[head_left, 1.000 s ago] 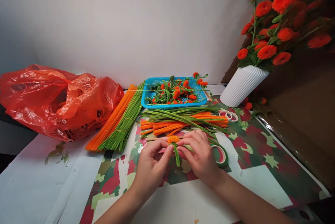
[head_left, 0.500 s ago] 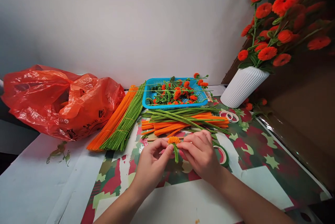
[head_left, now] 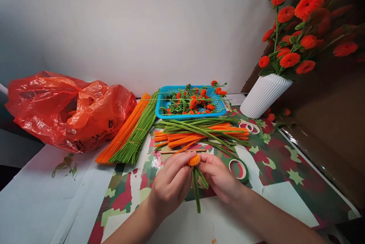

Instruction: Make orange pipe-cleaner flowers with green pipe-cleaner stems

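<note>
Between my hands is a small orange pipe-cleaner flower [head_left: 194,160] with two green pipe-cleaner ends [head_left: 196,194] hanging below it. My left hand [head_left: 172,181] pinches the flower from the left, fingers closed. From the other side my right hand [head_left: 221,175] grips it too, thumb and fingers pressed close under the head. The fingertips partly cover the flower's underside. Just beyond the hands lie loose orange pipe cleaners [head_left: 188,137] and green pipe cleaners [head_left: 196,123], with a thin wooden stick [head_left: 182,151] in front of them. A roll of green tape [head_left: 244,177] rests right of my right hand.
A blue basket [head_left: 159,111] of finished flowers and leaves stands behind. At left are bundled pipe cleaners [head_left: 134,141] and a red plastic bag [head_left: 71,114]. White tape rolls [head_left: 253,128] and a white vase [head_left: 264,95] of orange-red flowers stand at right.
The flower has tilted and come slightly lower and nearer. Two green ends now hang apart beneath it, where one short end showed. My left fingers have folded over, and my right hand has turned.
</note>
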`<state>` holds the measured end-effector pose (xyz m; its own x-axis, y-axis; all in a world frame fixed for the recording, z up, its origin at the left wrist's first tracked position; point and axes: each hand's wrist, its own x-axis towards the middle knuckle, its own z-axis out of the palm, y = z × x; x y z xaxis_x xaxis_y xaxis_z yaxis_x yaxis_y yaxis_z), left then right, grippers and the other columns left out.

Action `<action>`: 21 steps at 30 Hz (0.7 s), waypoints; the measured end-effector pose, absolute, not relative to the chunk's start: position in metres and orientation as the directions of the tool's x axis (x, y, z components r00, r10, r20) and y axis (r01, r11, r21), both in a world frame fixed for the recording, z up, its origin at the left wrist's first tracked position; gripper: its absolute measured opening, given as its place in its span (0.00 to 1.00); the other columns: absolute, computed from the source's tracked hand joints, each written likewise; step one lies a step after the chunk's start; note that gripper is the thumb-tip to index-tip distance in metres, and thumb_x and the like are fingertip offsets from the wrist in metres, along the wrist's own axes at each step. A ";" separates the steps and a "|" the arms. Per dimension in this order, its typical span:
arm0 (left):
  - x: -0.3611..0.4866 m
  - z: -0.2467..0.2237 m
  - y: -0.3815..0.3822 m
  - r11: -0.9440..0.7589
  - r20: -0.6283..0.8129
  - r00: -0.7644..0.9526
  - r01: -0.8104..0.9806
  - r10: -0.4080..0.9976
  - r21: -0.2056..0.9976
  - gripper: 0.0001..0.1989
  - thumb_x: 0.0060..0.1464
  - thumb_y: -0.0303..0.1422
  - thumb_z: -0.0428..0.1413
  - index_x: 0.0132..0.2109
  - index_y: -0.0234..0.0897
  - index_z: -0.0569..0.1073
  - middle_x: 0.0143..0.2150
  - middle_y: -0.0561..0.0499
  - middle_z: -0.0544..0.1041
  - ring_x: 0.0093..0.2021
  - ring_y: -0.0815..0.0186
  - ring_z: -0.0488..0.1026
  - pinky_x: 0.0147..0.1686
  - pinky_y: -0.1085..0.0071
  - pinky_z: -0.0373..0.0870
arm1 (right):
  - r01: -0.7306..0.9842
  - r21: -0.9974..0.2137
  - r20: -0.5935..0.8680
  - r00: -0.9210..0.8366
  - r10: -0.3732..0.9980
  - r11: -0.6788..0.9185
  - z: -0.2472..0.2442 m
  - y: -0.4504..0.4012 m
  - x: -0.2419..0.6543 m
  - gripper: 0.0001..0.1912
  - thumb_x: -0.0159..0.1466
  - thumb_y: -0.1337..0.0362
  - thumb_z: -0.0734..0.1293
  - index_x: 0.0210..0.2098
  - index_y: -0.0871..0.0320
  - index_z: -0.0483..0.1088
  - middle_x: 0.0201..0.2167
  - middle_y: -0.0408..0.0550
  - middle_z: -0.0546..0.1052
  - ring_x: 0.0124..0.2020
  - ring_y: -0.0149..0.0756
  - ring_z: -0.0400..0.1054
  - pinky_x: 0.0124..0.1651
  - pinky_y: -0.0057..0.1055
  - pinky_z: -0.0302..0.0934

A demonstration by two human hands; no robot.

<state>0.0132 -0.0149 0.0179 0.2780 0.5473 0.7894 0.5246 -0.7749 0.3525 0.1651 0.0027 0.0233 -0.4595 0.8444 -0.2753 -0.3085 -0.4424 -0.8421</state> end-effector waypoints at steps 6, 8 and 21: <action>0.017 0.025 -0.016 -0.458 0.494 0.028 0.425 0.869 0.781 0.07 0.55 0.24 0.54 0.29 0.37 0.70 0.37 0.46 0.77 0.40 0.63 0.75 0.36 0.71 0.74 | -0.108 -0.974 -0.164 -0.263 0.951 -0.197 0.024 0.007 0.172 0.11 0.55 0.57 0.71 0.30 0.59 0.72 0.26 0.43 0.71 0.26 0.29 0.61 0.29 0.27 0.56; 0.017 0.028 -0.016 -0.326 0.358 -0.044 0.316 0.933 0.891 0.09 0.56 0.28 0.55 0.27 0.37 0.69 0.36 0.47 0.76 0.37 0.64 0.75 0.32 0.74 0.73 | 0.088 -0.986 0.127 -0.119 0.985 0.138 0.025 0.006 0.174 0.07 0.55 0.63 0.71 0.31 0.58 0.71 0.29 0.44 0.71 0.29 0.32 0.62 0.31 0.29 0.57; 0.026 0.031 -0.015 0.088 -0.109 -0.074 -0.243 0.991 0.966 0.11 0.48 0.35 0.64 0.38 0.39 0.71 0.34 0.54 0.72 0.34 0.70 0.71 0.32 0.78 0.69 | 0.497 -0.360 0.818 -0.240 0.523 0.790 0.020 -0.012 0.162 0.09 0.59 0.71 0.67 0.39 0.57 0.70 0.29 0.47 0.75 0.31 0.36 0.66 0.34 0.36 0.59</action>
